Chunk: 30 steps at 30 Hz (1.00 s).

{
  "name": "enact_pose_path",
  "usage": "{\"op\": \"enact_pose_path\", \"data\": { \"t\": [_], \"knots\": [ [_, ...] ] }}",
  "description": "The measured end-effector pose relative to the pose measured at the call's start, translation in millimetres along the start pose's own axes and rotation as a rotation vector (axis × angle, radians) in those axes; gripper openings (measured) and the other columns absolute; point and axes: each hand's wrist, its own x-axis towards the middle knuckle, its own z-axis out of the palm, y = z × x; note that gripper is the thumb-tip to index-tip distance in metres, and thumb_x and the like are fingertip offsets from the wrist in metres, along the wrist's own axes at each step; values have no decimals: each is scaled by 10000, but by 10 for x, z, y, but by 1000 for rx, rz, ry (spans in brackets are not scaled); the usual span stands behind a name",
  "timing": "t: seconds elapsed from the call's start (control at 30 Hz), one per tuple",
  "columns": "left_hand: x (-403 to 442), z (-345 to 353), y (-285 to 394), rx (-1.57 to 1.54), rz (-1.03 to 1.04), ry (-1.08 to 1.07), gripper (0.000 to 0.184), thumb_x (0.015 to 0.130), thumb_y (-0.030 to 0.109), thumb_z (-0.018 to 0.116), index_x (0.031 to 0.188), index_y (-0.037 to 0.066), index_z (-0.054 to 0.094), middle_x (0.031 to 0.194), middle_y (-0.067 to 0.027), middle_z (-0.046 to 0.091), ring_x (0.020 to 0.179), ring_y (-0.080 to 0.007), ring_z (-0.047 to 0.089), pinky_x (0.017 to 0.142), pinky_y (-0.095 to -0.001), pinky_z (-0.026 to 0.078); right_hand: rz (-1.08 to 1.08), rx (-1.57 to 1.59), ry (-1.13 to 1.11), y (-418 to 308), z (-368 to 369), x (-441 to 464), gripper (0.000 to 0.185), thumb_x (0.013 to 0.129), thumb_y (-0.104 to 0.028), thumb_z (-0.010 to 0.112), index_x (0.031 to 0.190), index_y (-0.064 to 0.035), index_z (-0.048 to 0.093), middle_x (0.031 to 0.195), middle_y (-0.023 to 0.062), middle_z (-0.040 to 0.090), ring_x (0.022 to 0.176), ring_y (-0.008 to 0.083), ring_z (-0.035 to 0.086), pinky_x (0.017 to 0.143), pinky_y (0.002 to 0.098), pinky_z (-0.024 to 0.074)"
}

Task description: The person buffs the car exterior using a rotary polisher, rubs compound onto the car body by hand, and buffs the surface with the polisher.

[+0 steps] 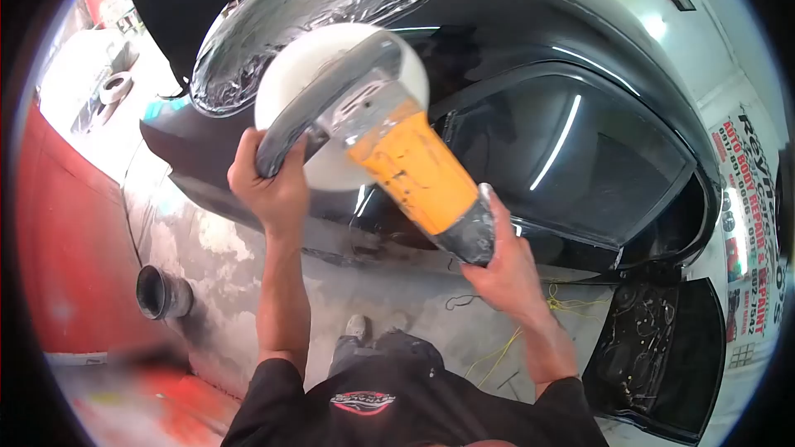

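Observation:
Both my hands are on a car polisher [414,170] with a scuffed yellow body, a grey head and a round white pad [281,74]. My left hand [269,186] is closed around the lower end of its curved black handle [310,112]. At the dark rear end of the tool, my right hand [509,269] is wrapped around the grip. The pad faces a glossy black car [497,25] beyond it; I cannot tell whether it touches the paint. Wrinkled clear plastic film [331,0] covers the glass at the upper left.
A car door [662,356] with its inner side showing leans at the lower right. Yellow cord [497,356] lies on the stained floor. A dark bucket [164,291] stands beside a red panel [74,232] on the left. A lettered banner [749,232] hangs at the right wall.

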Motion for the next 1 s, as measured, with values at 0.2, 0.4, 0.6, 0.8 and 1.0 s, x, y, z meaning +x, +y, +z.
{"op": "enact_pose_path", "data": {
  "t": [0.2,0.4,0.6,0.8,1.0],
  "knots": [
    [195,1384,949,-96,244,-230,179,782,14,781,929,-15,684,775,-56,704,694,-89,623,658,-262,511,-151,25,377,447,-919,-371,939,708,19,724,1537,-65,289,1248,182,652,1150,265,641,1015,389,471],
    [119,2816,1690,-471,121,-435,239,771,156,824,833,-18,672,680,-176,655,605,-265,653,590,-392,506,16,1,602,567,-2080,-928,928,614,20,686,1488,-11,376,1249,128,587,1156,220,581,1028,348,445],
    [395,3445,1974,-720,-56,-547,207,800,113,763,836,-73,679,727,-235,683,702,-339,719,668,-422,562,214,-234,698,82,-3081,-1121,1008,583,-11,668,1535,5,336,1118,91,597,902,177,595,780,289,521],
    [795,3287,1645,-842,-197,-483,215,838,106,736,880,-91,664,745,-244,694,714,-306,731,651,-390,566,151,-277,674,-483,-3271,-816,1007,579,58,618,1543,-6,333,1104,79,624,862,142,602,749,263,516],
    [1276,2786,1120,-860,-198,-393,197,836,90,736,854,-78,634,706,-223,680,676,-318,713,629,-397,549,146,-308,586,-1251,-2974,-376,1048,546,85,623,1545,9,316,1160,109,636,921,186,658,814,278,522]
  ]
}}
